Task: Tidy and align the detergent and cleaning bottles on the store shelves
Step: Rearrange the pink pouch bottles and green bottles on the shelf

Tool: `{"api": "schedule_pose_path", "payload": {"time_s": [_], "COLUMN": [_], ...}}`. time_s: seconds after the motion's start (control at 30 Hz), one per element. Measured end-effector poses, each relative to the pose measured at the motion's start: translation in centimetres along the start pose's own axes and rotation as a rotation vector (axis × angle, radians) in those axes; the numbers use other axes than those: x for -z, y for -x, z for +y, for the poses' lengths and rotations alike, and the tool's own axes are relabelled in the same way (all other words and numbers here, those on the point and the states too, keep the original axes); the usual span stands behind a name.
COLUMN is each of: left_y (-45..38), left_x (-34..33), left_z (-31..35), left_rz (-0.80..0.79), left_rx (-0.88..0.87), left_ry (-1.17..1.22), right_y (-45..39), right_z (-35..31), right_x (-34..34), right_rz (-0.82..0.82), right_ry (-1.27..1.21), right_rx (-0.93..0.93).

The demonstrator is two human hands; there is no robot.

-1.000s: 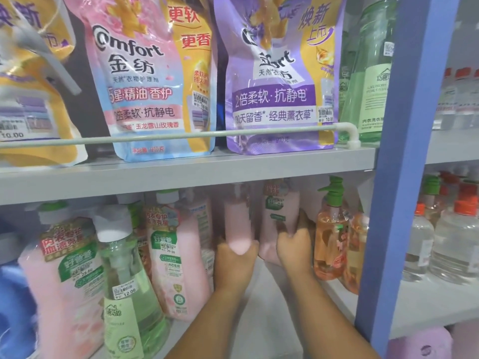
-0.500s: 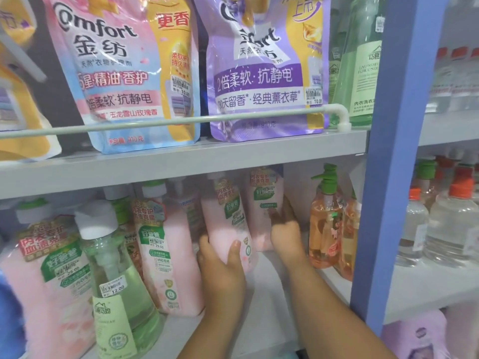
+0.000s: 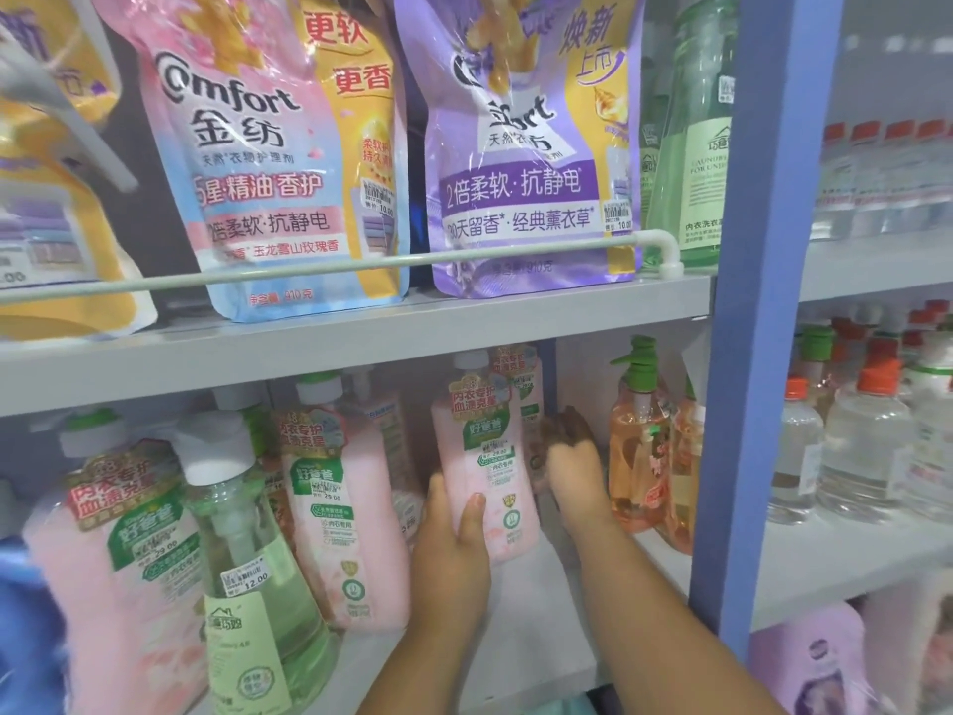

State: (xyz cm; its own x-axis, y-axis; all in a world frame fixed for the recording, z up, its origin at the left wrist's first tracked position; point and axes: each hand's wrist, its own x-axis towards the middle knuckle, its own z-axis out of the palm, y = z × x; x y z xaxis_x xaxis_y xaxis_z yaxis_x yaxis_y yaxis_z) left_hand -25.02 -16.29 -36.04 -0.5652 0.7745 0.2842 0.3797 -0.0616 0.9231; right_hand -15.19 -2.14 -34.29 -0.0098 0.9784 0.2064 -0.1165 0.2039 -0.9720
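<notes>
Pink detergent bottle (image 3: pixel 482 467) stands mid-shelf on the lower shelf (image 3: pixel 521 642), label facing out, left hand (image 3: pixel 454 549) wrapped round its base. Right hand (image 3: pixel 570 456) reaches past it toward the back, fingers curled, can't tell on what. Pink bottles (image 3: pixel 330 508) by the left edge look crowded, so plenty left.

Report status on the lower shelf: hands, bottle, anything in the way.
Left hand grips the pink bottle, label forward. Right hand reaches beside it, grip unclear. Orange pump bottles close on the right.
</notes>
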Motion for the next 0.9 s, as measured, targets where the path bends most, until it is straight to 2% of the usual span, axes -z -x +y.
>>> {"api": "schedule_pose_path", "payload": {"time_s": [0.1, 0.23, 0.3, 0.4, 0.5, 0.63, 0.73, 0.9], "left_y": [-0.6, -1.8, -2.6, -3.7, -4.8, -6.0, -5.7, -5.3], "left_x": [-0.3, -1.5, -1.7, -1.8, -2.0, -3.3, -3.9, -4.0], "left_z": [0.5, 1.6, 1.8, 1.8, 2.1, 2.0, 1.0, -0.2], "left_rz": [-0.108, -0.324, -0.371, -0.224, -0.062, -0.107, -0.126, -0.136], "left_rx": [-0.036, -0.038, -0.013, 0.067, 0.177, 0.318, 0.231, 0.151], "left_ry": [-0.02, -0.009, -0.002, 0.109, 0.114, 0.104, 0.124, 0.206], "right_y": [2.8, 5.0, 4.6, 3.6, 3.3, 3.0, 2.7, 3.0], "right_z": [-1.2, -1.2, -1.1, -0.7, -0.1, 0.3, 0.4, 0.6], "right_x": [0.6, 0.6, 0.7, 1.0, 1.0, 1.2, 0.8, 0.6], "right_rz": [0.024, 0.009, 0.042, 0.095, 0.096, 0.057, 0.043, 0.078], "right_ry": [0.026, 0.441, 0.504, 0.459, 0.409, 0.321, 0.319, 0.527], "right_rx": [0.108, 0.224, 0.21, 0.207, 0.205, 0.15, 0.176, 0.144]}}
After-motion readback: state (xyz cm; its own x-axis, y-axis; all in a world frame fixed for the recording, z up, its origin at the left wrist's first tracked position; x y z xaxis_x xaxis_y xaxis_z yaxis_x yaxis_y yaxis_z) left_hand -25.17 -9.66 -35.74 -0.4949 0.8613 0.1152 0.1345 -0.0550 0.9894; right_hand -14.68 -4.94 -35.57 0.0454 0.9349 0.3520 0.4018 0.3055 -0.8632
